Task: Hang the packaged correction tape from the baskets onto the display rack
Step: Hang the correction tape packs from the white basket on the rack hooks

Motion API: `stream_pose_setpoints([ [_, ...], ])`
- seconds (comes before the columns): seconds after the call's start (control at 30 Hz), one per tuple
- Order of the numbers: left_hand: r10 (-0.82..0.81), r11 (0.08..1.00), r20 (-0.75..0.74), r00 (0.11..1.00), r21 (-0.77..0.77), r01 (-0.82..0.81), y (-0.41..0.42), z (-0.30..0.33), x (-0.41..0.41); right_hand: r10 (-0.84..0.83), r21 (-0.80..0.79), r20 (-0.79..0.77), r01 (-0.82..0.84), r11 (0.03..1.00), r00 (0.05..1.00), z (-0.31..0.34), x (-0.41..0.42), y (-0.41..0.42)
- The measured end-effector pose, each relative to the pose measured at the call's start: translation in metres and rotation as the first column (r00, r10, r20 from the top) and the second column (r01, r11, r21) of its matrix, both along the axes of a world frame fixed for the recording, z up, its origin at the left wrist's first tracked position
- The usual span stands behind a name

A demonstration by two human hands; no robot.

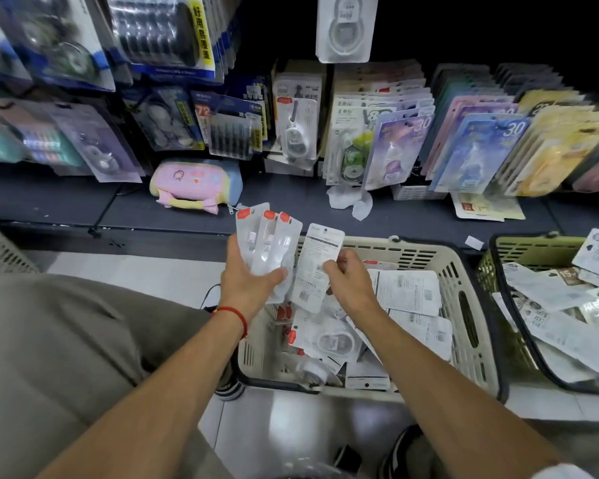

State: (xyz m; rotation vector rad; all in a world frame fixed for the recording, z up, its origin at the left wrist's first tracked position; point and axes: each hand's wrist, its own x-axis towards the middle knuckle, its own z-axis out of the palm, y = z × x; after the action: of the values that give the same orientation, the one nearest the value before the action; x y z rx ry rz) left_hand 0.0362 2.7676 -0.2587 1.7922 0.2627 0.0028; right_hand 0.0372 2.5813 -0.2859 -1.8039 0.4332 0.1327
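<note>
Forearms reach in from the bottom edge, red cord (234, 314) on the left wrist. Left hand (246, 278) grips a fanned stack of tape packs (268, 236), fingers curled round its lower end. Right hand (351, 281) pinches one pack (317, 262) back side up, just beside the stack. Both are over the beige basket (464, 305), full of loose packs. Green basket (505, 288) sits right of it. Rack (343, 25) behind, one pack hanging up top.
</note>
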Motion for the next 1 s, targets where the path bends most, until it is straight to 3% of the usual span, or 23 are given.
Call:
stream_pose_setpoints([
  [0.13,-0.043,0.997,0.05,0.998,-0.068,0.046,-0.023,0.009,-0.003,0.012,0.019,0.137,-0.014,1.0,0.991,0.036,0.002,0.005],
  [0.23,0.006,0.969,0.072,0.997,-0.247,0.012,-0.027,0.022,0.004,0.04,0.062,0.186,-0.052,0.997,0.982,0.065,0.006,-0.003],
  [0.37,-0.03,0.901,0.115,0.993,-0.426,0.077,-0.033,0.052,0.011,0.141,-0.007,0.251,-0.144,0.99,0.958,0.106,0.017,-0.024],
  [0.5,-0.103,0.842,0.177,0.979,-0.508,0.181,-0.039,0.096,0.031,0.144,-0.142,0.246,-0.112,0.984,0.958,0.145,0.039,-0.039],
  [0.7,-0.224,0.835,0.335,0.915,-0.419,0.357,-0.043,0.177,0.08,0.144,0.015,0.265,-0.154,0.988,0.953,0.212,0.072,-0.046],
  [0.83,-0.277,0.852,0.39,0.878,-0.322,0.412,-0.043,0.204,0.11,0.135,-0.218,0.433,-0.041,0.975,0.891,0.246,0.086,-0.052],
  [0.93,-0.172,0.928,0.41,0.896,-0.237,0.287,-0.046,0.205,0.125,0.148,-0.346,0.493,0.037,0.937,0.857,0.252,0.094,-0.066],
  [1.0,-0.058,0.972,0.444,0.894,-0.179,0.152,-0.047,0.201,0.132,0.146,-0.314,0.516,0.028,0.949,0.844,0.248,0.102,-0.077],
])
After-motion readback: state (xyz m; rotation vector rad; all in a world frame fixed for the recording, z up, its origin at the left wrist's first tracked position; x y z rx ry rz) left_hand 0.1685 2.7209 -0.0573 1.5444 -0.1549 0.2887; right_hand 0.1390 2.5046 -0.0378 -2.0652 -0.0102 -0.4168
